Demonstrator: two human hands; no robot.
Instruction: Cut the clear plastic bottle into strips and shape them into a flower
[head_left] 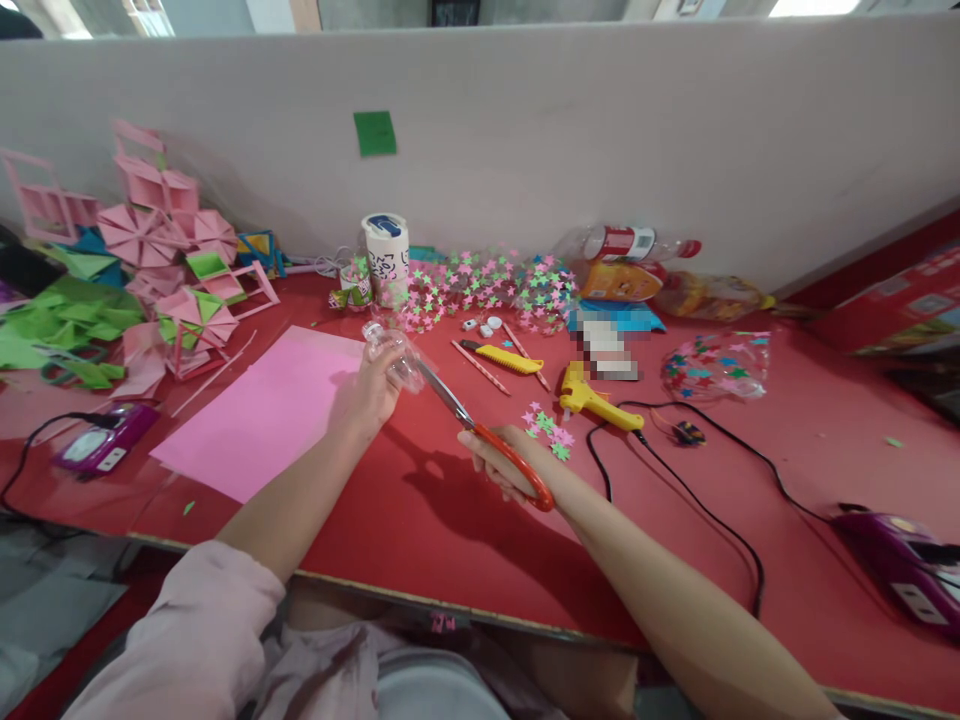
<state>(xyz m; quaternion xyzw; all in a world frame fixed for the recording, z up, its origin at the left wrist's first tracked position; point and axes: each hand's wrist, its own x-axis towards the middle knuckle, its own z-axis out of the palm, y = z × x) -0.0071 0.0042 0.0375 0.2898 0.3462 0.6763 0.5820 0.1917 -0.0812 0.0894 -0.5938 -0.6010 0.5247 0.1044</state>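
Note:
My left hand [379,385] is closed around a piece of clear, shiny plastic [409,368], perhaps part of a bottle; its exact shape is hard to make out. In my right hand [499,465] are scissors [517,462] with red handles. Their metal blades point up and left, with the tips at the plastic's right edge. Whether the blades grip the plastic cannot be seen. Pink paper sheets [262,415] lie under and left of my left forearm. Small pink and green paper stars [551,430] sit just beyond my right hand.
A yellow cutter [510,358], striped pencils [480,367] and a yellow glue gun [600,400] with a black cable lie ahead. A white cylinder [387,262] stands near the wall. Pink folded-paper pieces [161,220] pile up left. Purple power strips [109,440] sit at both sides.

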